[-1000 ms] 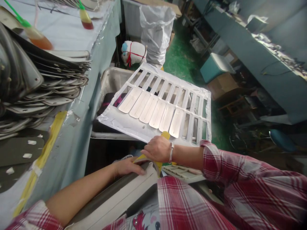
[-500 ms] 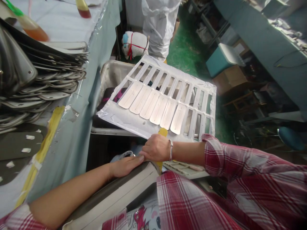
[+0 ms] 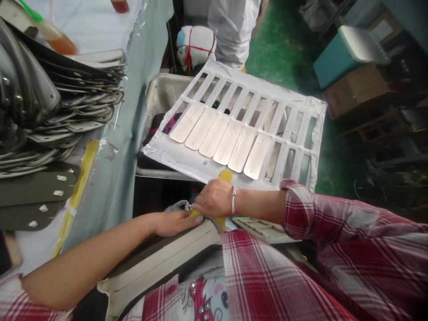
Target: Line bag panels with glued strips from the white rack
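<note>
Fingers curled together, my right hand [image 3: 213,198] is clamped on a yellow piece [image 3: 225,176], its rounded end poking up past my knuckles. Most of it is hidden inside the fist; more yellow shows beside and below, and I cannot tell whether all of that is one thing. My left hand [image 3: 170,223] lies along the upper edge of a long curved piece [image 3: 167,254], dark outside and pale on the facing side, its fingertips close to my right fist; whether it grips or only rests, I cannot tell. That one curved piece slants across my lap, its upper end at my fist, its lower end running to the bottom of my view. Just beyond is one white slotted rack [image 3: 187,159], a corner covered by my right forearm, with six pale strips [image 3: 216,136] lying on it. It sits over one metal tub [image 3: 160,91], whose contents are mostly hidden. Behind are one bundle [image 3: 197,44] tied in red and one white sack [image 3: 234,31], cut off at the top. To my left, the plates [image 3: 83,93] overlap too much to count; two bottles [image 3: 62,43] stand past them, one mostly out of view.
</note>
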The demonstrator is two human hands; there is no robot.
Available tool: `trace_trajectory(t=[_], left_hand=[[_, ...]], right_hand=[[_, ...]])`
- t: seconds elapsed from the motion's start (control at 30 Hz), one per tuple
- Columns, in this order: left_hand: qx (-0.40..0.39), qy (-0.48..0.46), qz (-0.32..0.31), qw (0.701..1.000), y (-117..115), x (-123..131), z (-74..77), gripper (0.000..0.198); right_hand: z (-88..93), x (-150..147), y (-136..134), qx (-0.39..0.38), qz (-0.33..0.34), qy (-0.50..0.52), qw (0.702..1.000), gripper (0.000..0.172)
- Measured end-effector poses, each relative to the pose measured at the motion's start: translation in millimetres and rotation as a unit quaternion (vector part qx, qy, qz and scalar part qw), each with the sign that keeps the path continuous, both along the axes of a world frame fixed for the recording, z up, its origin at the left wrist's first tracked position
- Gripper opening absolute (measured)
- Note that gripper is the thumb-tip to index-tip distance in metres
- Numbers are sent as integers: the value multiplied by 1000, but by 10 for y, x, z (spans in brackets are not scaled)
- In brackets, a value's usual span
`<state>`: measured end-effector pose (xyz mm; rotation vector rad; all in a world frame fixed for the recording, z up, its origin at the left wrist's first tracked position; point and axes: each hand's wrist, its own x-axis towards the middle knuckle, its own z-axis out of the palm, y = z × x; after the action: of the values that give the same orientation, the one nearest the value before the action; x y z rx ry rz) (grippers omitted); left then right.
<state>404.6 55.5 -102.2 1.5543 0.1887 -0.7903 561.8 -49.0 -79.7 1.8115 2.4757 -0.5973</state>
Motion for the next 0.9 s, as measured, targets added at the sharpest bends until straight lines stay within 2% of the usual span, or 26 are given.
trace_trajectory(t=[0.17,0.37,0.5,0.63,0.7,0.8,0.83,0.9], left_hand=[[31,44,10,999,-2,-26,39,56],[53,37,7,998,12,-16,65,61],[103,49,7,993,29,-18,226,67],[127,62,41,989,0,-32,401,65],[127,38,69,989,-48,-10,405,62],[140,-32,40,989,-130,71,339,56],[148,-51,25,987,-154,103,322,54],[168,-73,10,983,-192,156,320,51]], right_hand=[[32,-26,-33,-18,-15,-3,1000,45],[27,-103,-71,-13,-18,14,1000,39],[65,-92,-70,-8,-63,3,998,45],[65,217,-186,-34,-137,-4,990,30],[25,424,-335,-52,-223,42,972,32],[-55,610,-652,-125,-384,180,897,40],[-79,622,-767,-148,-409,217,874,43],[-119,586,-986,-181,-409,259,856,45]])
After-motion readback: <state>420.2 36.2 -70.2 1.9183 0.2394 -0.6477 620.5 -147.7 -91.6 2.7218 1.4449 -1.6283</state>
